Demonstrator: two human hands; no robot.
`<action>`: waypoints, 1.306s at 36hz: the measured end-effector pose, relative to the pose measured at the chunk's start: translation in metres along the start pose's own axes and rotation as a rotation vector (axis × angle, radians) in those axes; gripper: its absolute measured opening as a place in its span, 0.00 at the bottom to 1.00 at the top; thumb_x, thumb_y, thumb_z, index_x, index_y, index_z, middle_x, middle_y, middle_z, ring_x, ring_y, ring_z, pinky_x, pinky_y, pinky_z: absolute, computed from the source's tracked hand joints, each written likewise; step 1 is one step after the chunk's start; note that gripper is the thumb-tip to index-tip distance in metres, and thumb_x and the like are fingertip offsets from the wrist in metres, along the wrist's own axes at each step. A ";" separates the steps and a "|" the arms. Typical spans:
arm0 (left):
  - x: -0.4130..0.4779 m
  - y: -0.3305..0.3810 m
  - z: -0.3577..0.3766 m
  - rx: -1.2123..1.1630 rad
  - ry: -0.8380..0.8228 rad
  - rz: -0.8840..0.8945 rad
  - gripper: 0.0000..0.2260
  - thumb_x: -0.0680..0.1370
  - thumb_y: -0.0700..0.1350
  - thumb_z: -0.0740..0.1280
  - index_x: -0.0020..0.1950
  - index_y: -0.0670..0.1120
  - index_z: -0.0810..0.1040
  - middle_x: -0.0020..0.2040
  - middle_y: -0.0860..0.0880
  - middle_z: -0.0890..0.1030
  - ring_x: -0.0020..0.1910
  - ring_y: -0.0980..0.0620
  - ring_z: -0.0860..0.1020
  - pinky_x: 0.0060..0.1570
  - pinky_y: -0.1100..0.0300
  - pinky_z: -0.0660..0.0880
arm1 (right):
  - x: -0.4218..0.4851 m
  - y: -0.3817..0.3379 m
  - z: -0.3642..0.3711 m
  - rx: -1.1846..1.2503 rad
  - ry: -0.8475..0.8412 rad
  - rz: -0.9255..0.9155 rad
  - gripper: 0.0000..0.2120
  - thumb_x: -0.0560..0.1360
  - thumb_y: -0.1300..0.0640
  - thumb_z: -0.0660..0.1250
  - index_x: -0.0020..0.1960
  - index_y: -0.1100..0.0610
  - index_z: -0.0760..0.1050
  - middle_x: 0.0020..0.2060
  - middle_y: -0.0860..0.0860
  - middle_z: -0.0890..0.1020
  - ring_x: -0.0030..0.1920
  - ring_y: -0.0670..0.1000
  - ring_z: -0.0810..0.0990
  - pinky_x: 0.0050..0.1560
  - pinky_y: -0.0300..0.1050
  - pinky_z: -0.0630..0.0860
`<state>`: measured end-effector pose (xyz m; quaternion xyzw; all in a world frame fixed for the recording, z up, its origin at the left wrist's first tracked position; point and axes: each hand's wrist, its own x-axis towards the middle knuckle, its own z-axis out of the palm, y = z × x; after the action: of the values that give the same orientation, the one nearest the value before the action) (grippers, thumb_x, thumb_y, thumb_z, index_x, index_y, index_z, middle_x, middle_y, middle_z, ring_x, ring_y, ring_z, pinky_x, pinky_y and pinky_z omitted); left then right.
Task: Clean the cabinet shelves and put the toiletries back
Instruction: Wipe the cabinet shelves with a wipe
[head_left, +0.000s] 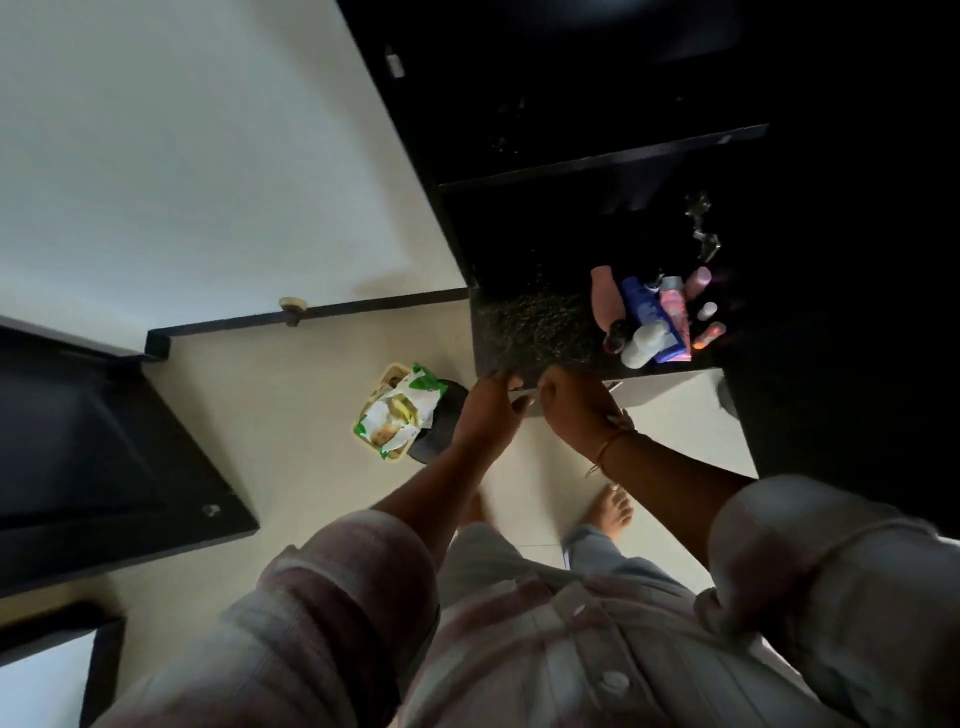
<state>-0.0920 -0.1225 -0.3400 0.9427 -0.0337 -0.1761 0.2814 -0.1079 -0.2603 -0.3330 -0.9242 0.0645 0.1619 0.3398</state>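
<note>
The dark speckled cabinet shelf (535, 327) is bare on its left part. Several toiletries stand and lie bunched at its right end: a pink tube (608, 301), a blue bottle (647, 314), a pink bottle (675, 312) and a white bottle (644, 347). My left hand (488, 410) and my right hand (576, 410) meet just below the shelf's front edge. Their curled fingers pinch a small pale wipe (522, 400) between them, and most of it is hidden by the fingers.
A green and white pack of wipes (400, 410) lies on a dark round stool or bin (441, 423) on the pale floor, left of my hands. An upper dark shelf (602, 161) sits above. A black open panel (104, 447) juts in at the left. My bare feet stand below the shelf.
</note>
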 end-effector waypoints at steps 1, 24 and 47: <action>-0.002 -0.008 -0.001 0.005 -0.005 -0.015 0.10 0.75 0.45 0.70 0.55 0.45 0.80 0.53 0.46 0.80 0.52 0.48 0.78 0.47 0.61 0.71 | 0.001 -0.005 0.002 -0.012 -0.011 -0.017 0.07 0.77 0.57 0.61 0.50 0.58 0.76 0.49 0.59 0.80 0.51 0.59 0.79 0.47 0.48 0.75; -0.009 -0.259 -0.047 -0.101 -0.126 -0.330 0.14 0.77 0.44 0.66 0.62 0.42 0.77 0.60 0.42 0.80 0.61 0.43 0.76 0.59 0.54 0.73 | 0.047 -0.131 0.189 -0.210 -0.372 0.004 0.20 0.78 0.52 0.63 0.68 0.58 0.69 0.64 0.59 0.73 0.64 0.60 0.74 0.62 0.52 0.73; 0.088 -0.344 0.089 0.160 -0.447 -0.437 0.25 0.79 0.53 0.61 0.75 0.51 0.61 0.74 0.41 0.61 0.72 0.37 0.60 0.68 0.43 0.61 | 0.080 -0.058 0.261 -0.287 -0.402 0.008 0.22 0.80 0.51 0.61 0.73 0.55 0.65 0.69 0.56 0.70 0.67 0.56 0.71 0.62 0.47 0.71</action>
<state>-0.0537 0.1056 -0.6238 0.8848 0.0947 -0.4319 0.1474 -0.0861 -0.0474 -0.5121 -0.9120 -0.0245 0.3514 0.2102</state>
